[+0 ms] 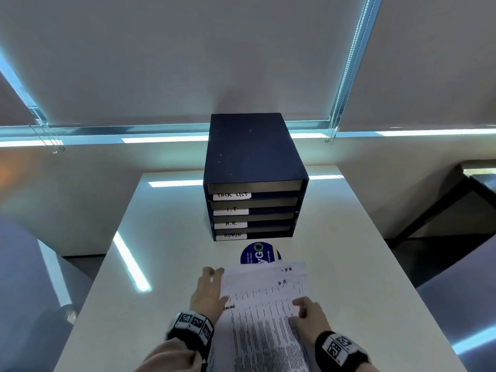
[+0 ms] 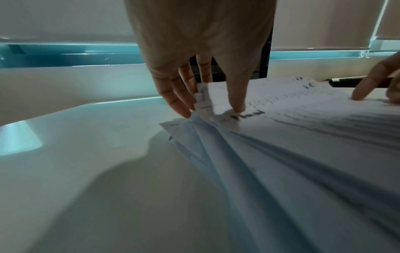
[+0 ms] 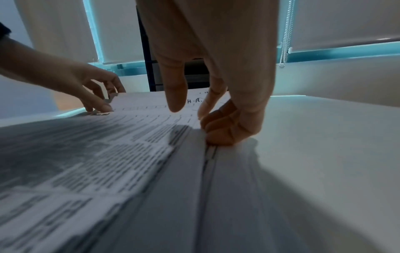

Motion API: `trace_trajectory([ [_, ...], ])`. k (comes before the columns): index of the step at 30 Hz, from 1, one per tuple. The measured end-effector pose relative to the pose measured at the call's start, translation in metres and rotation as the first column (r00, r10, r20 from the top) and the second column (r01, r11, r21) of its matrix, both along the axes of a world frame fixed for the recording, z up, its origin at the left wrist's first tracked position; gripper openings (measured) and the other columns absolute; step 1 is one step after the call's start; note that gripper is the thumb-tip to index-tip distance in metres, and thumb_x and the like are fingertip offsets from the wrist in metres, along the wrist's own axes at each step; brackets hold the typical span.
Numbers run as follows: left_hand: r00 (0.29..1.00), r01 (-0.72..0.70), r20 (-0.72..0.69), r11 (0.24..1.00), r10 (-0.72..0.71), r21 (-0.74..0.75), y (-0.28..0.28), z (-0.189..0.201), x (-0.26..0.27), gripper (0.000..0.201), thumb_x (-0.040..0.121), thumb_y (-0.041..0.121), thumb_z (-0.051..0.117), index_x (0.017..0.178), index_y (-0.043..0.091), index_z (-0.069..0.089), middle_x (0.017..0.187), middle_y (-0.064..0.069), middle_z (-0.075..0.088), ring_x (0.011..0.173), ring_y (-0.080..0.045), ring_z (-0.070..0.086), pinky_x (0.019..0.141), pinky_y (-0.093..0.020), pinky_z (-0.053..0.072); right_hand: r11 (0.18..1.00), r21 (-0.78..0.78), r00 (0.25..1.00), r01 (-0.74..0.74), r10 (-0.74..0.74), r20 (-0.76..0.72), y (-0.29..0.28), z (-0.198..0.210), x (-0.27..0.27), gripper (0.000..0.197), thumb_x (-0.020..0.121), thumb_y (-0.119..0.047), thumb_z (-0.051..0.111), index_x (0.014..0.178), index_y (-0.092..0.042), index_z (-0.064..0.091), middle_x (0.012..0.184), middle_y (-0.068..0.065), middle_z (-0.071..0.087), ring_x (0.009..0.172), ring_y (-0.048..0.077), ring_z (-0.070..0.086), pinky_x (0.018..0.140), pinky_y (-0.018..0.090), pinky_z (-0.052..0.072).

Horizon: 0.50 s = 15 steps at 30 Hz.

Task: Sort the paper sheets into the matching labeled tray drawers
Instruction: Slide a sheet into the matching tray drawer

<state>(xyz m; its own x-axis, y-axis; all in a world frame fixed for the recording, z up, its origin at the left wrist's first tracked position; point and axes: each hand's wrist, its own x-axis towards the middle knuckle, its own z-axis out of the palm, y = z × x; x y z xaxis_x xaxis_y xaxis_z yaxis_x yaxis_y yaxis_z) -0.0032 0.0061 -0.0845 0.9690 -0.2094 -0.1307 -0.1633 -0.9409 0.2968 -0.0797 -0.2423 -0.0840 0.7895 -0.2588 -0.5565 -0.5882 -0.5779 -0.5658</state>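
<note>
A dark blue drawer unit [image 1: 252, 162] stands at the back of the white table [image 1: 166, 237], its trays labeled TASK LIST, I.T, H.R. [image 1: 230, 224] and ADMIN from top to bottom. In front of it lies a stack of printed paper sheets [image 1: 265, 312] [image 2: 303, 137] [image 3: 108, 154], with "H.R" handwritten on the top sheets. My left hand [image 1: 212, 283] [image 2: 211, 109] pinches the fanned far-left corners, thumb on top. My right hand [image 1: 306, 310] [image 3: 194, 111] is at the stack's right edge, fingers curled against it, index tip on the top sheet, thumb hovering above.
A round blue sticker [image 1: 257, 255] lies on the table between the stack and the drawer unit, partly under the sheets. Closed roller blinds with bead cords [image 1: 341, 76] hang behind. A dark table [image 1: 456, 200] stands off to the right.
</note>
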Motion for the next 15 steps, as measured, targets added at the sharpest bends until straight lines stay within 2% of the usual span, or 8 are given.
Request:
trace_trajectory([
  [2, 0.996, 0.059, 0.063, 0.998, -0.059, 0.011, -0.002, -0.002, -0.007, 0.049, 0.082, 0.035, 0.064, 0.126, 0.022, 0.047, 0.129, -0.006, 0.04, 0.112, -0.024, 0.048, 0.081, -0.032, 0.051, 0.998, -0.057, 1.0, -0.003, 0.002, -0.012, 0.005, 0.001, -0.001, 0.041, 0.077, -0.018, 0.065, 0.112, -0.025, 0.044, 0.1, 0.003, 0.043, 0.087, 0.018, 0.049, 0.07, 0.023, 0.042],
  [4, 0.984, 0.155, 0.082, 0.987, -0.158, 0.044, -0.001, -0.004, -0.016, 0.04, 0.08, 0.051, 0.057, 0.108, 0.023, 0.054, 0.112, -0.001, 0.046, 0.098, -0.023, 0.052, 0.071, -0.03, 0.048, 0.996, -0.091, 1.0, 0.014, -0.016, -0.018, 0.008, 0.005, -0.002, 0.048, 0.077, -0.02, 0.066, 0.115, -0.027, 0.038, 0.106, 0.003, 0.037, 0.099, 0.023, 0.049, 0.082, 0.026, 0.043],
  [6, 0.981, 0.192, -0.038, 0.977, -0.189, 0.093, -0.001, -0.006, -0.024, 0.047, 0.08, 0.059, 0.052, 0.108, 0.023, 0.047, 0.111, 0.001, 0.038, 0.101, -0.021, 0.046, 0.076, -0.029, 0.046, 0.995, -0.094, 0.999, 0.046, -0.047, -0.017, 0.008, 0.005, -0.002, 0.051, 0.077, -0.02, 0.066, 0.123, -0.022, 0.043, 0.106, 0.004, 0.038, 0.098, 0.025, 0.05, 0.084, 0.026, 0.043],
  [9, 0.97, 0.184, -0.176, 0.981, -0.17, 0.068, 0.003, 0.001, -0.025, 0.041, 0.08, 0.05, 0.061, 0.106, 0.021, 0.046, 0.117, 0.0, 0.035, 0.109, -0.019, 0.041, 0.084, -0.03, 0.046, 0.997, -0.035, 0.997, 0.067, -0.068, -0.029, 0.003, 0.008, -0.001, 0.055, 0.076, -0.018, 0.067, 0.127, -0.017, 0.047, 0.11, 0.007, 0.043, 0.094, 0.025, 0.052, 0.082, 0.027, 0.045],
  [11, 0.96, 0.192, -0.21, 0.981, -0.186, 0.009, 0.0, 0.016, -0.021, 0.03, 0.081, 0.045, 0.061, 0.101, 0.023, 0.054, 0.109, 0.003, 0.043, 0.106, -0.017, 0.045, 0.087, -0.03, 0.041, 0.997, 0.021, 0.997, 0.079, -0.078, -0.01, -0.002, 0.01, 0.0, 0.059, 0.074, -0.016, 0.071, 0.128, -0.016, 0.047, 0.117, 0.012, 0.045, 0.092, 0.025, 0.054, 0.082, 0.028, 0.048],
  [12, 0.961, 0.189, -0.2, 0.981, -0.192, -0.034, -0.002, 0.025, -0.018, 0.023, 0.08, 0.044, 0.063, 0.092, 0.026, 0.057, 0.099, 0.007, 0.047, 0.099, -0.015, 0.048, 0.086, -0.03, 0.039, 0.995, 0.048, 0.996, 0.088, -0.089, 0.006, -0.005, 0.013, 0.001, 0.061, 0.073, -0.016, 0.074, 0.127, -0.015, 0.047, 0.119, 0.014, 0.047, 0.091, 0.025, 0.055, 0.081, 0.027, 0.048],
  [14, 0.968, 0.095, -0.201, 0.962, -0.149, -0.257, -0.002, 0.048, -0.012, 0.022, 0.078, 0.041, 0.069, 0.07, 0.028, 0.054, 0.08, 0.012, 0.053, 0.078, -0.01, 0.053, 0.077, -0.028, 0.041, 0.986, 0.115, 0.99, 0.12, -0.127, 0.055, -0.01, 0.015, 0.005, 0.057, 0.072, -0.015, 0.077, 0.122, -0.014, 0.049, 0.117, 0.016, 0.052, 0.089, 0.024, 0.056, 0.076, 0.027, 0.047],
  [15, 0.966, 0.027, -0.228, 0.922, -0.124, -0.386, -0.003, 0.06, -0.009, 0.024, 0.076, 0.038, 0.073, 0.065, 0.027, 0.055, 0.074, 0.01, 0.057, 0.069, -0.006, 0.052, 0.073, -0.027, 0.043, 0.972, 0.184, 0.983, 0.147, -0.165, 0.084, -0.011, 0.019, 0.007, 0.051, 0.073, -0.012, 0.078, 0.116, -0.012, 0.05, 0.115, 0.017, 0.056, 0.088, 0.024, 0.058, 0.074, 0.028, 0.048],
])
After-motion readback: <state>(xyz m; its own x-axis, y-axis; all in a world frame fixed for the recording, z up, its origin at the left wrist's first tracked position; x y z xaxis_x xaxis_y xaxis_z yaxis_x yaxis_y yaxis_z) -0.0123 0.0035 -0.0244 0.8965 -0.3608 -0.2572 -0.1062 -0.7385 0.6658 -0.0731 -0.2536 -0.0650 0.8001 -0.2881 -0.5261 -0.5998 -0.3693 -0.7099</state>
